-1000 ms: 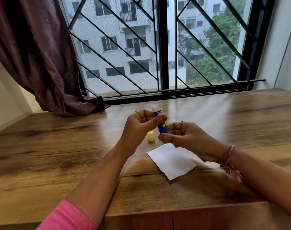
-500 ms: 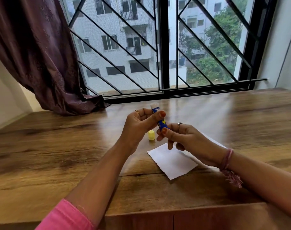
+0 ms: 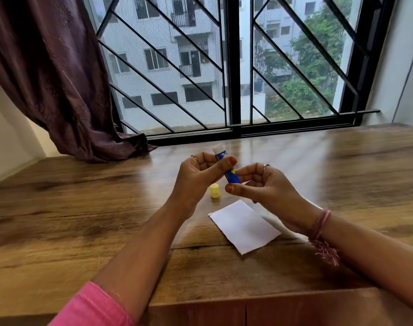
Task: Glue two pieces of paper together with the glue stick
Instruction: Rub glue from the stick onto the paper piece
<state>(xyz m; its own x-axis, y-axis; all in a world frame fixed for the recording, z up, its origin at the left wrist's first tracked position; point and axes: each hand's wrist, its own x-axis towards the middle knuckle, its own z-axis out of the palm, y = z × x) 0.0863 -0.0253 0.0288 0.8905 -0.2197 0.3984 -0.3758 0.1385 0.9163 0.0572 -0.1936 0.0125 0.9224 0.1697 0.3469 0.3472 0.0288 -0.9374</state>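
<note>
A blue glue stick (image 3: 231, 174) with its white glue tip up is held tilted above the wooden table (image 3: 83, 208). My left hand (image 3: 196, 177) grips its upper part between thumb and fingers. My right hand (image 3: 264, 189) holds its lower end with thumb and fingertips. The yellow cap (image 3: 215, 190) stands on the table just below my left hand. A white paper piece (image 3: 244, 225) lies under my right hand; a second sheet's edge (image 3: 314, 204) shows to the right of my right hand, mostly hidden.
A dark curtain (image 3: 59, 78) drapes onto the table's far left corner. A barred window (image 3: 233, 67) runs along the table's back edge. The table's front edge (image 3: 247, 300) is close to me.
The glue stick stays in both hands. My right hand's fingers have shifted at the stick's base, from curled over it to spread around the lower end. The papers and cap have not moved.
</note>
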